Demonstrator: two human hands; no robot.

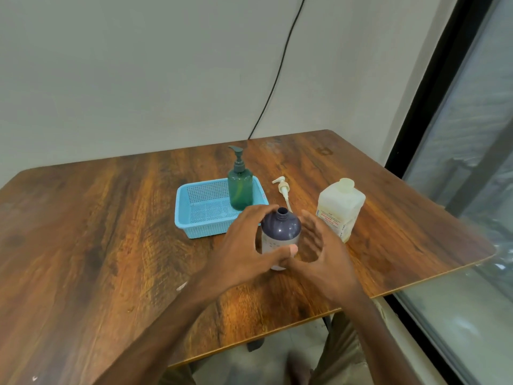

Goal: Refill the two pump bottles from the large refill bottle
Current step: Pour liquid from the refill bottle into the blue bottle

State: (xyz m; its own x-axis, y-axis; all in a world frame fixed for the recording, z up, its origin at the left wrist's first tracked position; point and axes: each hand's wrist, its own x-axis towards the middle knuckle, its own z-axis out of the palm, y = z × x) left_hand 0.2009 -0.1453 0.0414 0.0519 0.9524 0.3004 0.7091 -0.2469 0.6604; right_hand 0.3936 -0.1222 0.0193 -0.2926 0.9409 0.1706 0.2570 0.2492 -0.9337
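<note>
Pump bottles, two in all: one dark purple bottle (281, 229), its neck open, stands on the wooden table (97, 232), and the left hand (244, 245) grips it with fingers and thumb curled round. One green pump bottle (240, 190) stands upright in the single blue basket (188, 215) behind. The right hand (319, 254), blurred, is loosely cupped just beside the purple one and holds nothing. One white pump (282, 187) lies between the basket and the one large refill bottle (340, 207).
</note>
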